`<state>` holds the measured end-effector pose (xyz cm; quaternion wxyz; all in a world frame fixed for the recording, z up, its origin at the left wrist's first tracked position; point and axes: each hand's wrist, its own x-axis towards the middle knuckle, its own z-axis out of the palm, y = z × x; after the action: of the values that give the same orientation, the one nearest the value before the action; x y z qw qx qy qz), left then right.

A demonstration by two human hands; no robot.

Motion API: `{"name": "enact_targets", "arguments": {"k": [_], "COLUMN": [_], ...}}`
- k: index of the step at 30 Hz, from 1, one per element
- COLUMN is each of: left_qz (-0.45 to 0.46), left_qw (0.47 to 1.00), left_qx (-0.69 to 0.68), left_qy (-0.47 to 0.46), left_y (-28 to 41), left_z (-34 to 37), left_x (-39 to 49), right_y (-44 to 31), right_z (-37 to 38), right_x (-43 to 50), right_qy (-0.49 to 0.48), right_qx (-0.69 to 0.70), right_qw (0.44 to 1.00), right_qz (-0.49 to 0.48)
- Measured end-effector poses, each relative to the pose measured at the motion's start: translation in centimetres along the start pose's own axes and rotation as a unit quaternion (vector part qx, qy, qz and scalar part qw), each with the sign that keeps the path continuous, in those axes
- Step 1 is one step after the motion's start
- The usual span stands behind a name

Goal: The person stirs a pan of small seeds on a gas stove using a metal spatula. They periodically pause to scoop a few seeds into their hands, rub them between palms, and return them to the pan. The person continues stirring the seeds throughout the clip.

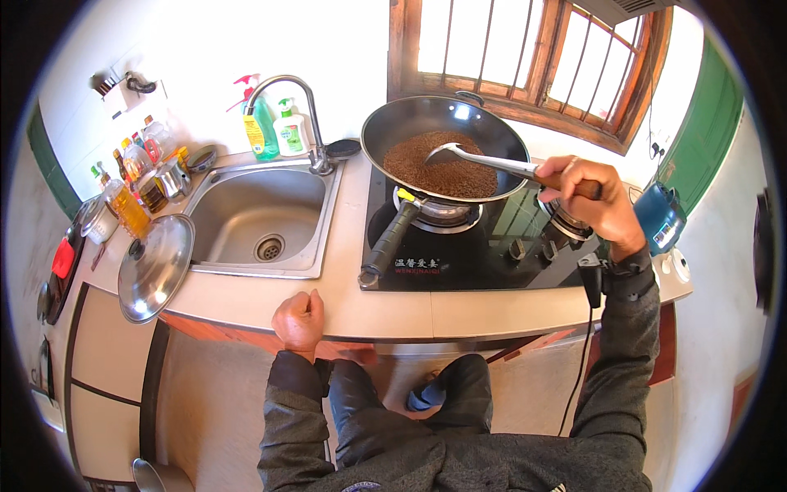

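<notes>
My right hand (590, 197) grips the wooden handle of a metal wok spatula (495, 161). The spatula's blade dips into a heap of small brown grains (424, 161); their exact kind is hard to tell. They lie in a dark wok (492, 126) set over the left burner (444, 215) of a black glass gas stove (467, 264). Toward the front left points the wok's long dark handle (393, 237), which no hand touches. My left hand (299, 320) is a loose fist at the counter's front edge, holding nothing.
Left of the stove is a steel sink (264, 203) with a curved tap (310, 117). A steel lid (155, 267) overhangs the counter edge near oil bottles (126, 203). Soap bottles (273, 132) stand behind the sink. A blue appliance (659, 215) sits right of the stove, below a barred window (486, 55).
</notes>
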<state>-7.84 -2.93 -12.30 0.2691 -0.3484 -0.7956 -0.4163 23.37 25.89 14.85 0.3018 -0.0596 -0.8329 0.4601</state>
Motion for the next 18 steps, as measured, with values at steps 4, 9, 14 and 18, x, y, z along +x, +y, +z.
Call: {"name": "enact_targets", "arguments": {"k": [4,9,14,18], "left_qz": [-0.006,0.0,0.005,0.004], "left_qw": [1.0,1.0,1.0,1.0], "left_qx": [-0.005,0.003,0.003,-0.006], "left_qy": [-0.015,-0.016,-0.017,-0.013], "left_y": [-0.1,0.0,0.1,0.2], "left_z": [0.0,-0.1,-0.1,-0.1], "left_x": [0.0,0.1,0.2,0.1], "right_y": [-3.5,-5.9,-4.4,-0.7], "right_z": [-1.8,-3.7,-3.1,-1.1], "right_x": [-2.8,-5.0,-4.4,-2.6], "right_qy": [0.018,0.034,0.008,-0.005], "right_qx": [-0.008,-0.031,-0.02,-0.025], "right_qw": [1.0,0.999,0.999,0.999], "right_qz": [0.012,0.009,0.023,0.033]}}
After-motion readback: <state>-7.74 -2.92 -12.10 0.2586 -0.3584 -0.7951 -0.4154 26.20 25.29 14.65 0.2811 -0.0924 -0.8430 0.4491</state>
